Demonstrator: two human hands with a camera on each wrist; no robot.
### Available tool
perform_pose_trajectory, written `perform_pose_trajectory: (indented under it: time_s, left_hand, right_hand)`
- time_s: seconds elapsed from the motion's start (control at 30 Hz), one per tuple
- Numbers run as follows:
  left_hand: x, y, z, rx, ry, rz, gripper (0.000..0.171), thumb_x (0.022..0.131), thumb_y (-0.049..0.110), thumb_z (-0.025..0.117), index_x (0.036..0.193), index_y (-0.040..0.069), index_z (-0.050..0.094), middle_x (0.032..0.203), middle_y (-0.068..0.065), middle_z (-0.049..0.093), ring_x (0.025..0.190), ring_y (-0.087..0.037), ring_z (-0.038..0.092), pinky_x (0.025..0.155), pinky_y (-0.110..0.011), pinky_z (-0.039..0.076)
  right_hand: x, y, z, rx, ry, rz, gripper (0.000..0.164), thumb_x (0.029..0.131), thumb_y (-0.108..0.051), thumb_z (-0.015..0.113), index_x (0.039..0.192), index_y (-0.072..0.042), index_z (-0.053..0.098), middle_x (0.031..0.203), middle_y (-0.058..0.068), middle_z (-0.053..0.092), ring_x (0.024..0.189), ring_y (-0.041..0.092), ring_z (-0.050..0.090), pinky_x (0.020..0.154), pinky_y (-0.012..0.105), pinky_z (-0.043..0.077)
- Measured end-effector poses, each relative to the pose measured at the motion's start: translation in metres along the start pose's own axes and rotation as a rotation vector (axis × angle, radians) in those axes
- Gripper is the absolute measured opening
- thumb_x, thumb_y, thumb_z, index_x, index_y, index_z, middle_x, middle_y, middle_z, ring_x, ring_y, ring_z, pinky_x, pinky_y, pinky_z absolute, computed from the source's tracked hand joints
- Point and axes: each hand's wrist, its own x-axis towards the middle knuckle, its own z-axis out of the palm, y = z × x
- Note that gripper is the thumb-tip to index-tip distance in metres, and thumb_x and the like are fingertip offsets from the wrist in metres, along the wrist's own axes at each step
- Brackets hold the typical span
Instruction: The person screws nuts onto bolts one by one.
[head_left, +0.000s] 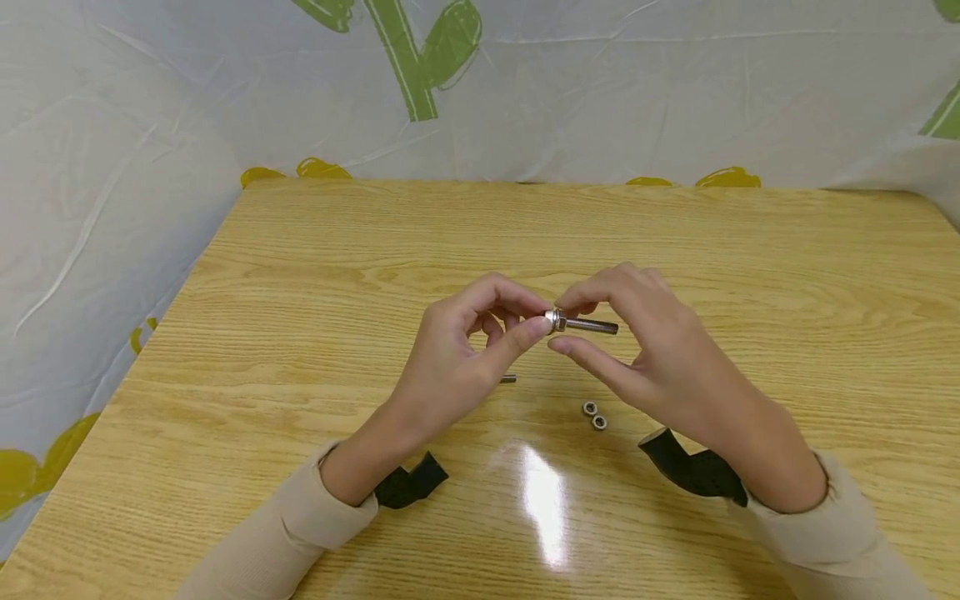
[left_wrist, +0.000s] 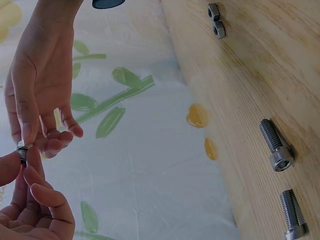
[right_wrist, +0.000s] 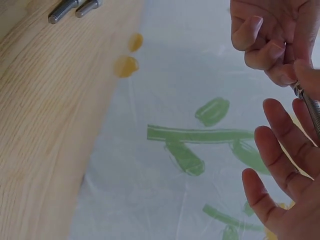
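Between both hands a metal bolt (head_left: 596,326) lies roughly level, its threaded end toward the right. My left hand (head_left: 461,358) pinches its head end between thumb and index finger, covering most of the head. A hex nut (head_left: 561,322) sits on the bolt beside the left fingertips, with ring-like washers against it. My right hand (head_left: 652,358) has thumb and index finger around this nut. In the right wrist view, the right thumb (right_wrist: 311,80) overlaps the bolt near the nut, and the other right fingers are spread.
Two loose nuts (head_left: 595,416) rest together on the wooden table (head_left: 337,250), below the right hand. Two socket-head bolts, one nearer the nuts (left_wrist: 280,152) and another (left_wrist: 291,215), lie on the table. Dark straps (head_left: 411,483) hang at both wrists. A patterned cloth (head_left: 562,108) hangs behind.
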Motion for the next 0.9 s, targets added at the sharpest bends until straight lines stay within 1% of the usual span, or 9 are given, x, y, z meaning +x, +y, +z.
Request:
perform_pose_trajectory:
  time_s: [0.17, 0.27, 0.37, 0.43, 0.5, 0.63, 0.7, 0.8, 0.9]
  left_hand:
    - [0.0, 0.0, 0.0, -0.006, 0.004, -0.002, 0.011, 0.088, 0.008, 0.063, 0.098, 0.003, 0.064, 0.086, -0.006, 0.064, 0.072, -0.012, 0.053, 0.061, -0.023, 0.044]
    - [0.0, 0.001, 0.0, -0.007, 0.004, -0.001, 0.011, 0.088, 0.007, 0.063, 0.098, 0.003, 0.064, 0.086, -0.006, 0.064, 0.072, -0.012, 0.053, 0.061, -0.022, 0.043]
    - [0.0, 0.001, 0.0, -0.008, 0.005, 0.001, 0.01, 0.088, 0.007, 0.063, 0.097, 0.003, 0.064, 0.086, -0.006, 0.064, 0.072, -0.012, 0.053, 0.061, -0.022, 0.043]
    - [0.0, 0.001, 0.0, -0.011, 0.005, 0.001, 0.01, 0.088, 0.008, 0.063, 0.096, 0.003, 0.064, 0.086, -0.006, 0.064, 0.072, -0.012, 0.053, 0.061, -0.022, 0.043]
    - [0.0, 0.002, 0.0, -0.012, 0.002, 0.003, 0.01, 0.088, 0.008, 0.063, 0.096, 0.003, 0.064, 0.085, -0.006, 0.064, 0.072, -0.012, 0.053, 0.061, -0.021, 0.043]
    - [-0.001, 0.002, 0.0, -0.001, -0.008, -0.002, 0.01, 0.088, 0.008, 0.063, 0.096, 0.004, 0.063, 0.085, -0.005, 0.063, 0.07, -0.012, 0.053, 0.06, -0.021, 0.043]
    - [-0.001, 0.001, 0.0, 0.013, -0.011, -0.005, 0.01, 0.088, 0.009, 0.063, 0.096, 0.004, 0.063, 0.084, -0.004, 0.063, 0.069, -0.012, 0.052, 0.06, -0.021, 0.043]
    - [0.0, 0.0, 0.0, 0.042, -0.007, -0.001, 0.009, 0.088, 0.01, 0.063, 0.096, 0.005, 0.064, 0.082, -0.003, 0.063, 0.068, -0.011, 0.051, 0.059, -0.021, 0.043]
    - [0.001, -0.002, 0.0, 0.074, 0.003, 0.003, 0.009, 0.088, 0.011, 0.064, 0.095, 0.005, 0.064, 0.081, -0.002, 0.063, 0.068, -0.01, 0.051, 0.059, -0.021, 0.042]
  right_hand:
    - [0.001, 0.001, 0.002, 0.004, 0.03, -0.057, 0.032, 0.079, -0.011, 0.073, 0.107, -0.007, 0.059, 0.099, -0.004, 0.06, 0.089, 0.012, 0.053, 0.081, 0.026, 0.034]
    - [0.002, -0.002, 0.001, 0.006, 0.021, -0.054, 0.026, 0.083, -0.013, 0.07, 0.105, -0.006, 0.059, 0.098, -0.002, 0.06, 0.088, 0.011, 0.052, 0.081, 0.026, 0.034]
    - [0.004, -0.005, 0.0, 0.006, 0.007, -0.054, 0.02, 0.089, -0.02, 0.064, 0.102, -0.005, 0.059, 0.096, -0.001, 0.059, 0.086, 0.011, 0.05, 0.081, 0.026, 0.034]
    - [0.005, -0.007, 0.0, 0.015, -0.009, -0.051, 0.022, 0.093, -0.025, 0.058, 0.099, -0.004, 0.059, 0.094, 0.0, 0.059, 0.086, 0.011, 0.049, 0.081, 0.028, 0.034]
    - [0.006, -0.008, 0.0, 0.014, -0.009, -0.056, 0.028, 0.096, -0.032, 0.051, 0.097, -0.005, 0.059, 0.092, 0.0, 0.059, 0.085, 0.012, 0.048, 0.082, 0.029, 0.034]
    - [0.008, -0.01, 0.0, 0.019, 0.004, -0.068, 0.036, 0.098, -0.038, 0.043, 0.096, -0.007, 0.06, 0.089, 0.0, 0.06, 0.084, 0.013, 0.048, 0.08, 0.032, 0.034]
    - [0.009, -0.011, 0.0, 0.018, 0.014, -0.077, 0.035, 0.098, -0.038, 0.043, 0.095, -0.008, 0.06, 0.089, -0.001, 0.06, 0.084, 0.014, 0.049, 0.079, 0.033, 0.033]
    - [0.008, -0.01, 0.001, 0.017, 0.011, -0.063, 0.034, 0.097, -0.038, 0.044, 0.096, -0.008, 0.061, 0.09, -0.001, 0.061, 0.085, 0.015, 0.051, 0.079, 0.033, 0.034]
    - [0.008, -0.008, 0.0, 0.008, 0.007, -0.037, 0.026, 0.095, -0.032, 0.052, 0.098, -0.008, 0.062, 0.092, 0.0, 0.063, 0.087, 0.016, 0.053, 0.081, 0.033, 0.035]
